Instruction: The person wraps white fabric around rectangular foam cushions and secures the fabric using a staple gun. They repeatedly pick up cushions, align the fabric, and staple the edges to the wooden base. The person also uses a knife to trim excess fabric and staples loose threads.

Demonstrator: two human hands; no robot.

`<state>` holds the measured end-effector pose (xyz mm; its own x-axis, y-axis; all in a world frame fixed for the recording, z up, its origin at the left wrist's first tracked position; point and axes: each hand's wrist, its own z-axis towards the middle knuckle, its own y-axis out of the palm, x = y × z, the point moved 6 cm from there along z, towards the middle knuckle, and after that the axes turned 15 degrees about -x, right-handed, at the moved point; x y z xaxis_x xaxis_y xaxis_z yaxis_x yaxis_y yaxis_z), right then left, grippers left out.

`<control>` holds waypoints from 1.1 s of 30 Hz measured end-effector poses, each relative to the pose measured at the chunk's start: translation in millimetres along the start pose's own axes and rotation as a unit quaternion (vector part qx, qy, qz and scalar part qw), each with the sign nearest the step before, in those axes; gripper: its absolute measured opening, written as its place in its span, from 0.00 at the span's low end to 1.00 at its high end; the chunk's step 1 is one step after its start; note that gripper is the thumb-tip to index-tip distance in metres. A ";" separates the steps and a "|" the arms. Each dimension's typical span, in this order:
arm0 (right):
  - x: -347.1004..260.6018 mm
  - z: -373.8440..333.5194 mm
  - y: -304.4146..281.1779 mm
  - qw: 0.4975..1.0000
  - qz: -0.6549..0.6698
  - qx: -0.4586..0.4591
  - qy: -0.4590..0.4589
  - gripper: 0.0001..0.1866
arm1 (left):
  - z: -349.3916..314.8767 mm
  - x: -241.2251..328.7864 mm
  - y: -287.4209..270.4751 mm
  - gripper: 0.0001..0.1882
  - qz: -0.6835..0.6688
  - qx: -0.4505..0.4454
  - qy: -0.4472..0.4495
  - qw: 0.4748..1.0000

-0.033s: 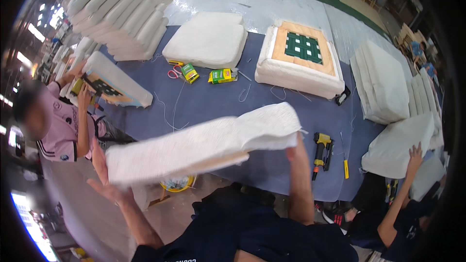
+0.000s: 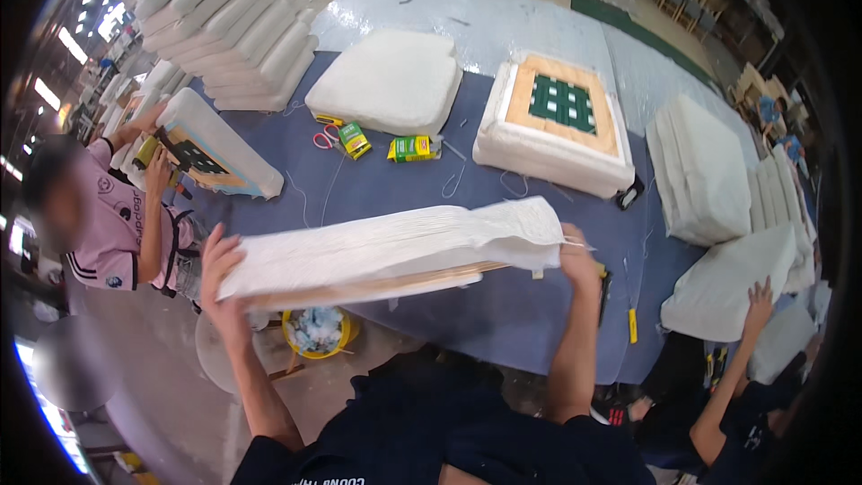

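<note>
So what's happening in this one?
The person's left hand and right hand hold a white cushion by its ends, at a blue table. At left, a co-worker holds a tool near a second cushion. A third cushion lies wood side up.

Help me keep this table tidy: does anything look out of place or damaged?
Only minor: loose pale threads lie in stray curls on the blue table, some near a green-and-yellow box, perhaps leftover scraps. Nothing else clearly looks spilled or damaged.
</note>
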<state>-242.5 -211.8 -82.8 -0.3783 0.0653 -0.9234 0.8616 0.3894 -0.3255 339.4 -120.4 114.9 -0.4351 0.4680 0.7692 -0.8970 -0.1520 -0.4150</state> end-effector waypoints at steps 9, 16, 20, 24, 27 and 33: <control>-184.7 114.1 -110.0 0.984 -0.176 -0.014 -0.022 0.30 | 110.4 23.8 46.2 0.26 0.254 -0.153 0.041 0.954; -29.9 34.2 -33.0 0.913 0.333 0.147 -0.187 0.35 | 122.1 68.4 113.6 0.62 0.465 -0.273 0.080 0.838; 31.2 39.8 24.2 0.714 0.579 0.356 -0.168 0.35 | 137.8 85.9 175.0 0.56 0.407 -0.338 0.140 0.837; -31.8 -5.7 -10.2 0.660 0.595 0.406 -0.212 0.35 | 177.5 112.3 196.7 0.50 0.363 -0.349 0.220 0.835; -24.5 -42.8 -62.2 0.730 0.438 0.469 -0.235 0.32 | 199.0 106.4 237.7 0.51 0.330 -0.346 0.274 0.835; -114.4 -118.6 -87.7 0.756 -0.054 0.601 -0.254 0.19 | 218.6 108.5 335.7 0.49 0.326 -0.378 0.283 0.819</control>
<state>-314.9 -144.4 75.5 -0.5521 -0.3881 -0.7379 0.6358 -0.7685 -0.0715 -25.9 -310.8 165.3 -0.5060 0.8625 0.0048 -0.0915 -0.0482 -0.9946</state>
